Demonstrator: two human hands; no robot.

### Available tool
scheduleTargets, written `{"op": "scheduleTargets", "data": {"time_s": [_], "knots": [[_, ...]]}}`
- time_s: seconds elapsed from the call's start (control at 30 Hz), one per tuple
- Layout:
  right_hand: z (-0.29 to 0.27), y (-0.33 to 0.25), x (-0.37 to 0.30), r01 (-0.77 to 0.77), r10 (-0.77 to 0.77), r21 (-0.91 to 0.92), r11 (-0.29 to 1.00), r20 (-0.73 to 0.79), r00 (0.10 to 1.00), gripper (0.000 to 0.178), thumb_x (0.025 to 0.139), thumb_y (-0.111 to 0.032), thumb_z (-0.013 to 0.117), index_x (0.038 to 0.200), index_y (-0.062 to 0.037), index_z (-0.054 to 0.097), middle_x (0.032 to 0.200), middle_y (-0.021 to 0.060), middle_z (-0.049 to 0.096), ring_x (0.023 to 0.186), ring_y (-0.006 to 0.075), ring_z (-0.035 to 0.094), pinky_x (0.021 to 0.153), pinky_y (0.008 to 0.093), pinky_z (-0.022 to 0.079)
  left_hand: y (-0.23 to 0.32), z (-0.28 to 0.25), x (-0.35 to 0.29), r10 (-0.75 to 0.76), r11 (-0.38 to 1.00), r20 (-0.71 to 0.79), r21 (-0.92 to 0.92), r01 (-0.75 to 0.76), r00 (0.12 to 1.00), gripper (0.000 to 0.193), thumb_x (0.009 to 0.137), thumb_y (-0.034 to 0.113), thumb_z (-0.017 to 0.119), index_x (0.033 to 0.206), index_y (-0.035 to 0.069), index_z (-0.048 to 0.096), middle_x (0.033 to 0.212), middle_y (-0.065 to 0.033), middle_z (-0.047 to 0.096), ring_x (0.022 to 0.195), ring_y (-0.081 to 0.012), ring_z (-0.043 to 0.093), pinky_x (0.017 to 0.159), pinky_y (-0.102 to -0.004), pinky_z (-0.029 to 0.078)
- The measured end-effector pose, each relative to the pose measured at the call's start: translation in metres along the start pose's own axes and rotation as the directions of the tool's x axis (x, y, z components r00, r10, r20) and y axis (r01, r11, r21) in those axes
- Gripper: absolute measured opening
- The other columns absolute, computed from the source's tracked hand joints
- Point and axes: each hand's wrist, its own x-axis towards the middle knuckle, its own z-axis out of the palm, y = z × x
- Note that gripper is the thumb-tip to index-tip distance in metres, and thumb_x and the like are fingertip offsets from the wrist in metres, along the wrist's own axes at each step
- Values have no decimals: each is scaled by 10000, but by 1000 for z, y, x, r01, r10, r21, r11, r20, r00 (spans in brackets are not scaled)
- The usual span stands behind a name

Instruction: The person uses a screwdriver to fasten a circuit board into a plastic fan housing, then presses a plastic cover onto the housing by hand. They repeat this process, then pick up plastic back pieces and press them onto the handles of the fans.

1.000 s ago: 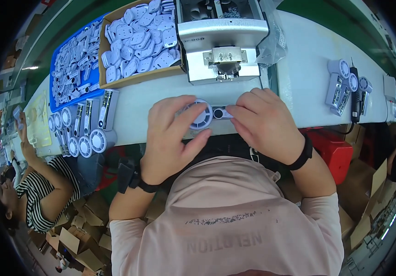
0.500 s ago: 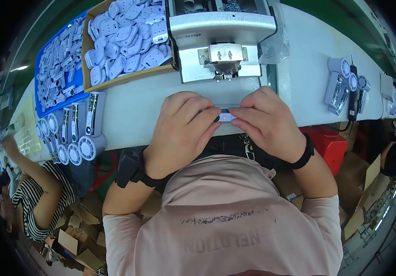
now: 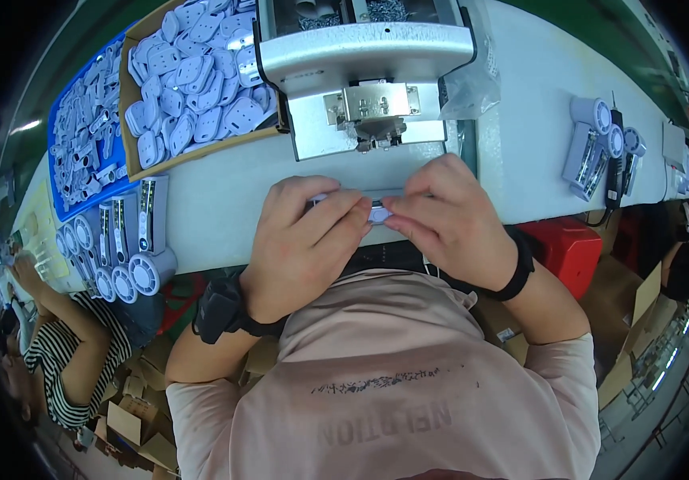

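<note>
Both my hands meet over the near edge of the white table, in front of a silver screw feeder (image 3: pixel 364 60). Between their fingertips is a small pale plastic part (image 3: pixel 379 214) with a dark strip along its top side. My left hand (image 3: pixel 300 248) is closed, pinching the part from the left and covering much of it. From the right, my right hand (image 3: pixel 455 228) pinches the other end between thumb and fingers. The part's full shape is hidden by my fingers.
Left of the feeder stand a cardboard box (image 3: pixel 200 152) of pale plastic covers and a blue tray (image 3: pixel 92 200) of small parts. Handheld fans (image 3: pixel 146 274) line the left edge. More fans (image 3: pixel 592 116) lie right, beside a black electric screwdriver (image 3: pixel 614 156). A red stool (image 3: pixel 564 254) stands below; a person sits left.
The view has shifted slightly, so the feeder and boxes appear further left. Both hands keep their pinch on the part, which now shows more of its pale face.
</note>
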Motion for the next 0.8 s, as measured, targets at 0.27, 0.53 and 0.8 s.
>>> {"op": "scheduleTargets", "data": {"time_s": [0.27,0.53,0.8], "knots": [[2,-11,-6,-67,61,47,997,128,990,406,903,-124,857,1281,-54,726,1227,135,690,1093,365,654,934,458,539,13,5,-17,75,992,-15,104,-73,997,358,845,141,861,1183,56,778,1196,-60,715,1092,-298,655,921,-448,531],[12,-7,-18,-89,81,162,983,58,995,403,892,-122,847,1268,-67,712,1239,125,726,1159,367,669,997,458,527,30,-27,15,-218,975,322,112,191,921,564,839,226,887,1345,45,715,1271,-111,727,1222,-363,637,1049,-494,486],[8,-9,-14,-149,121,178,973,159,980,410,859,-129,872,1236,-91,714,1216,89,741,1125,332,677,1013,439,486,30,-26,8,-173,985,373,50,166,912,540,839,212,887,1320,32,722,1285,-113,727,1255,-358,638,1062,-497,497]]}}
